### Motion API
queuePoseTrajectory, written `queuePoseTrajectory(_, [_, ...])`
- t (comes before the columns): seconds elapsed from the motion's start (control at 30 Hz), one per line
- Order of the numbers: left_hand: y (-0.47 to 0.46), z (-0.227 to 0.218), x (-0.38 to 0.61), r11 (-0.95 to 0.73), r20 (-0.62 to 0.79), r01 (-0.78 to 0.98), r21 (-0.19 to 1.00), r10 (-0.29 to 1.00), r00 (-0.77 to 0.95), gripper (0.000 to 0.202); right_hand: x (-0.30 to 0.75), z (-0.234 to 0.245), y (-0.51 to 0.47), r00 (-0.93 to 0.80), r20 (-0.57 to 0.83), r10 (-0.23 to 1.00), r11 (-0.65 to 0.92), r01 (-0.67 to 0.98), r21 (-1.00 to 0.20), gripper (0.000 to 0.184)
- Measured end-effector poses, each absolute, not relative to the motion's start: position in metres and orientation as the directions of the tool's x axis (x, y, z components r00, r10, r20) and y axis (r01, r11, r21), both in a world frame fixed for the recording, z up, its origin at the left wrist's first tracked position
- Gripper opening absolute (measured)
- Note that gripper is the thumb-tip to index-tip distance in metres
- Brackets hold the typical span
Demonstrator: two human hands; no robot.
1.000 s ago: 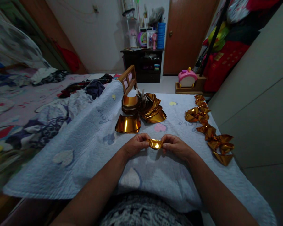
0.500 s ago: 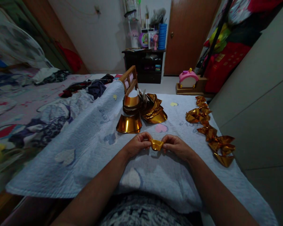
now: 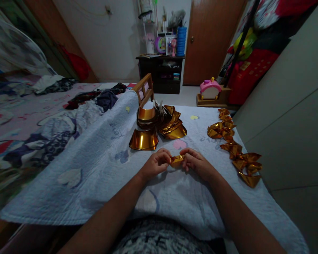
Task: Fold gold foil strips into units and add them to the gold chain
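Observation:
A small folded piece of gold foil paper (image 3: pixel 176 160) is pinched between my two hands over a pale blue quilt (image 3: pixel 95 165). My left hand (image 3: pixel 155 164) grips its left end with closed fingers. My right hand (image 3: pixel 197 164) grips the right end the same way. Just beyond my hands lies a curled stack of gold foil sheets (image 3: pixel 159 125). To the right, a row of folded gold foil pieces (image 3: pixel 234 146) runs along the quilt's edge.
A wooden chair back (image 3: pixel 144 88) rises behind the foil stack. Clothes and bedding cover the bed (image 3: pixel 29 116) at left. A grey cabinet wall (image 3: pixel 288 116) stands close on the right. Far back are a dark shelf unit (image 3: pixel 161 72), a door and a pink toy (image 3: pixel 210 88).
My hands have drawn closer together, and the gold piece between them looks narrower and more folded than a second ago.

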State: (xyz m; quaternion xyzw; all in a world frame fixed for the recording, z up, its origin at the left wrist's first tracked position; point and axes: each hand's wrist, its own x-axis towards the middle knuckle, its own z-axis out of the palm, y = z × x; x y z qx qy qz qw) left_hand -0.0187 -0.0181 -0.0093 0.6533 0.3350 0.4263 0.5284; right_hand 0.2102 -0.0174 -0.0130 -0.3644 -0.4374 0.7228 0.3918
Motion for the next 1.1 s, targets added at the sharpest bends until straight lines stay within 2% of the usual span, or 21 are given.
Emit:
queuePoseTrajectory(0.1, [-0.026, -0.008, -0.015, -0.397, 0.292, 0.242, 0.885, 0.879, 0.376, 0.015, 0.211, -0.011, -0.018, -0.429, -0.169, 0.888, -0.270, -0.186, -0.945, 0.038])
queuePoseTrajectory(0.17, [-0.030, -0.009, -0.013, -0.484, 0.370, 0.320, 0.814, 0.858, 0.356, 0.019, 0.211, -0.009, -0.019, -0.411, -0.159, 0.898, -0.242, -0.159, -0.957, 0.036])
queuePoseTrajectory(0.33, [-0.030, -0.013, -0.013, -0.642, 0.530, 0.358, 0.678, 0.764, 0.369, 0.023, 0.212, -0.006, -0.018, -0.337, -0.147, 0.930, -0.191, -0.103, -0.976, 0.024])
queuePoseTrajectory(0.43, [-0.027, -0.016, -0.013, -0.685, 0.571, 0.376, 0.624, 0.729, 0.378, 0.024, 0.213, -0.007, -0.017, -0.269, -0.129, 0.954, -0.150, -0.058, -0.987, 0.020])
queuePoseTrajectory(0.57, [-0.028, -0.018, -0.011, -0.711, 0.589, 0.393, 0.583, 0.703, 0.397, 0.032, 0.212, -0.009, -0.016, -0.194, -0.161, 0.968, -0.177, -0.067, -0.982, 0.019])
queuePoseTrajectory(0.73, [-0.030, -0.016, -0.011, -0.674, 0.620, 0.476, 0.565, 0.728, 0.295, 0.057, 0.212, -0.008, -0.013, -0.086, -0.209, 0.974, -0.222, -0.206, -0.953, 0.020])
queuePoseTrajectory(0.9, [-0.024, -0.016, -0.016, -0.532, 0.669, 0.707, 0.466, 0.735, 0.112, 0.047, 0.225, -0.005, -0.005, 0.073, -0.317, 0.946, -0.249, -0.467, -0.849, 0.025])
queuePoseTrajectory(1.0, [-0.016, -0.020, -0.021, -0.408, 0.652, 0.797, 0.446, 0.758, 0.023, 0.044, 0.236, -0.006, 0.001, 0.181, -0.358, 0.916, -0.182, -0.607, -0.773, 0.025])
queuePoseTrajectory(1.1, [-0.009, -0.027, -0.025, -0.301, 0.600, 0.855, 0.422, 0.800, -0.015, 0.051, 0.245, -0.006, 0.007, 0.276, -0.397, 0.875, -0.094, -0.708, -0.700, 0.021])
